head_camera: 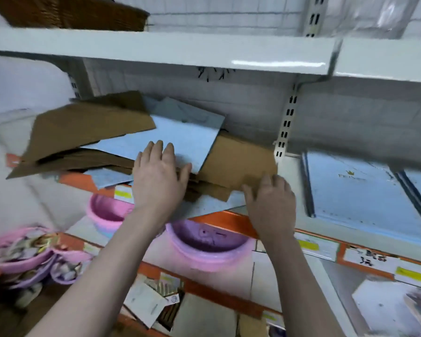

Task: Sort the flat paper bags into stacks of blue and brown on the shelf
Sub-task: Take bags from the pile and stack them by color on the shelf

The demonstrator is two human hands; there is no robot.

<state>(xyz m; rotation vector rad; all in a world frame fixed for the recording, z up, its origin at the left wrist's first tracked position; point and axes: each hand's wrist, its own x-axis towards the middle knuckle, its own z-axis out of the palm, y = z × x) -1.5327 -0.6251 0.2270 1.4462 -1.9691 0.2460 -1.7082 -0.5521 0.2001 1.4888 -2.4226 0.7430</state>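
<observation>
A loose pile of flat paper bags lies on the middle shelf (289,181). A brown bag (88,127) tops the pile's left side, and a blue bag (180,139) lies across the middle. Another brown bag (238,159) sits at the right, with a blue bag (209,203) sticking out over the shelf edge beneath it. My left hand (158,176) rests flat, fingers straight, on the blue bag in the middle. My right hand (270,200) lies on the front edge of the right brown bag with its fingers slightly bent; I cannot tell whether it grips the bag.
Blue bags (360,195) lie flat on the same shelf to the right, past an upright rail (286,125). Pink and purple plastic basins (207,244) stand on the lower shelf. A white shelf board (156,47) hangs close overhead. An orange price strip (229,222) lines the edge.
</observation>
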